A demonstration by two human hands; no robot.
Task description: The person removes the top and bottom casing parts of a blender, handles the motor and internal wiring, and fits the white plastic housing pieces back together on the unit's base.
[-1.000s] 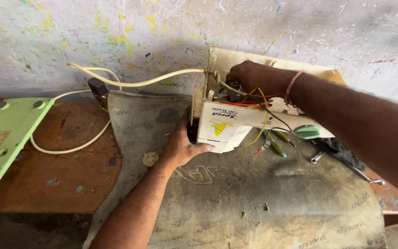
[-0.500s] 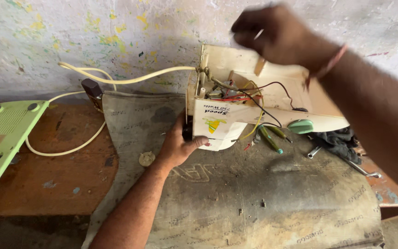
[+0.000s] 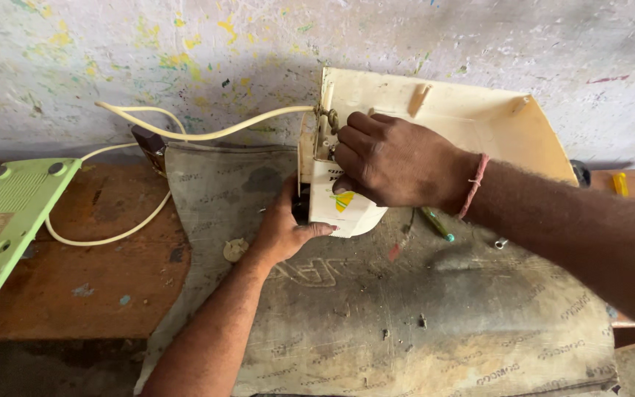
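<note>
The left hand (image 3: 284,229) comes up from the near side and is curled around the lower left edge of the cream plastic casing (image 3: 464,125), thumb pressed against the white front panel (image 3: 339,209), bracing it upright on the grey mat (image 3: 406,316). The right hand (image 3: 395,162) reaches in from the right, a red thread band (image 3: 473,187) at the wrist, fingers bent down and tucked into the casing's open left end; whether they pinch anything in there I cannot tell, as the knuckles hide it. The casing stands at the far edge of the mat, close against the paint-flecked wall (image 3: 185,51), its open inside facing us. A cream cable (image 3: 207,134) runs out of its left side, loops over the brown wooden bench (image 3: 90,279) and passes a dark plug (image 3: 152,145). Far left lies a pale green cover (image 3: 1,220), flat on the bench. Just right of the casing, on the mat, a green-handled tool (image 3: 435,224) pokes out beneath the right forearm, with a small metal piece (image 3: 501,242) beside it.
</note>
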